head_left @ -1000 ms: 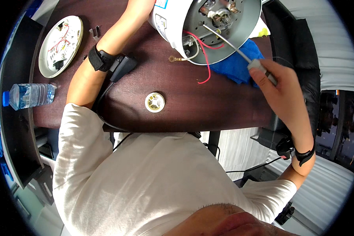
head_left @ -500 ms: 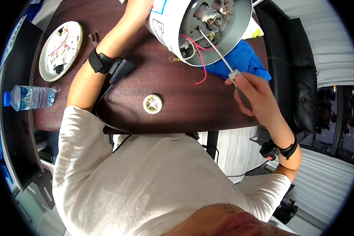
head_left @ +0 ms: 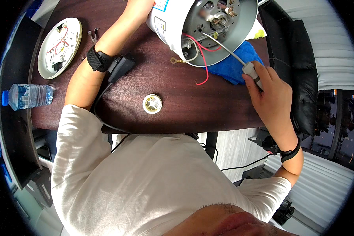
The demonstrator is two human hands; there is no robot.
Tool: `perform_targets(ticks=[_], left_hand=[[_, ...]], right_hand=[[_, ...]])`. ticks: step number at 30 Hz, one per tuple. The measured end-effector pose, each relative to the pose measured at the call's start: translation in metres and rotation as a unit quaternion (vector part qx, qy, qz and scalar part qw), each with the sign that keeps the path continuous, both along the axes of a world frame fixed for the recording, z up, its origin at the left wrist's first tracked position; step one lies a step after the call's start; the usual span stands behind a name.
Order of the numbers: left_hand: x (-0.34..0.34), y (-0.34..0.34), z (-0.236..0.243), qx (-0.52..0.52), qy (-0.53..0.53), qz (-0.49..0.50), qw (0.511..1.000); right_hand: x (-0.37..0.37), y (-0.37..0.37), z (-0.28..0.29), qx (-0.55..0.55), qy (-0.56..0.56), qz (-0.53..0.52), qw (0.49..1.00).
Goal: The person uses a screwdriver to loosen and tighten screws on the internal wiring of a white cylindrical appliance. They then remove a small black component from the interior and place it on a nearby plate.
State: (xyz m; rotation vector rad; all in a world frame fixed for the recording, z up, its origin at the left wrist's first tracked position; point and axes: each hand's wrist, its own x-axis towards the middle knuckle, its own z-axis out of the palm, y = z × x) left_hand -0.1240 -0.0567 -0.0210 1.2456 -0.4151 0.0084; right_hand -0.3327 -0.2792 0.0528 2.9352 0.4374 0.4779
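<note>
A white cylindrical appliance housing [head_left: 166, 27] lies on its side at the table's far edge. Its open end faces me, showing a grey metal plate with fittings, a loose red wire [head_left: 205, 69] and a ring terminal [head_left: 176, 60] on a pale wire. My right hand [head_left: 270, 88] is closed around the grey handle of a screwdriver [head_left: 233, 55], back of the hand upward. The shaft slants into the housing, its tip close to the inner plate. My left hand [head_left: 145, 7] is by the housing's left side, its fingers out of sight beyond the top edge.
At the left, a round white cover [head_left: 41, 65] holds wires and small parts, near a small metal clip [head_left: 93, 35] and a lying water bottle [head_left: 31, 96]. A white ring-shaped part [head_left: 152, 104] rests mid-table. Blue cloth [head_left: 244, 59] lies beside the housing; a black sofa [head_left: 303, 67] stands right.
My right hand has moved slightly right and rolled over, its back now showing, with the screwdriver still held. The housing appears a little further right in view.
</note>
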Motion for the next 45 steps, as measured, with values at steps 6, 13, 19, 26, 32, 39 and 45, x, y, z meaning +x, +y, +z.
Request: perform_targets(ticks=[6, 13, 19, 26, 32, 39, 45], left_hand=[[0.008, 0.001, -0.008, -0.008, 0.023, -0.03, 0.999], [0.001, 0.001, 0.002, 0.018, -0.025, 0.011, 0.999], [0.003, 0.001, -0.001, 0.017, -0.009, 0.011, 1.0], [0.001, 0.003, 0.001, 0.009, 0.008, 0.017, 1.0], [0.004, 0.004, 0.002, 0.02, 0.01, 0.017, 1.0], [0.001, -0.003, -0.003, 0.004, 0.039, 0.006, 0.999], [0.008, 0.002, -0.005, -0.007, 0.034, 0.003, 0.999]], right_hand=[[-0.001, 0.002, 0.008, -0.079, -0.036, -0.013, 0.996], [0.003, -0.001, 0.015, -0.106, -0.062, 0.0, 0.992], [0.006, -0.001, 0.018, -0.14, -0.069, 0.004, 0.988], [0.01, -0.003, 0.019, -0.15, -0.07, 0.009, 0.986], [0.009, -0.004, 0.023, -0.147, -0.067, 0.016, 0.987], [0.009, -0.005, 0.021, -0.153, -0.064, 0.013, 0.986], [0.011, -0.003, 0.025, -0.162, -0.075, 0.013, 0.984]])
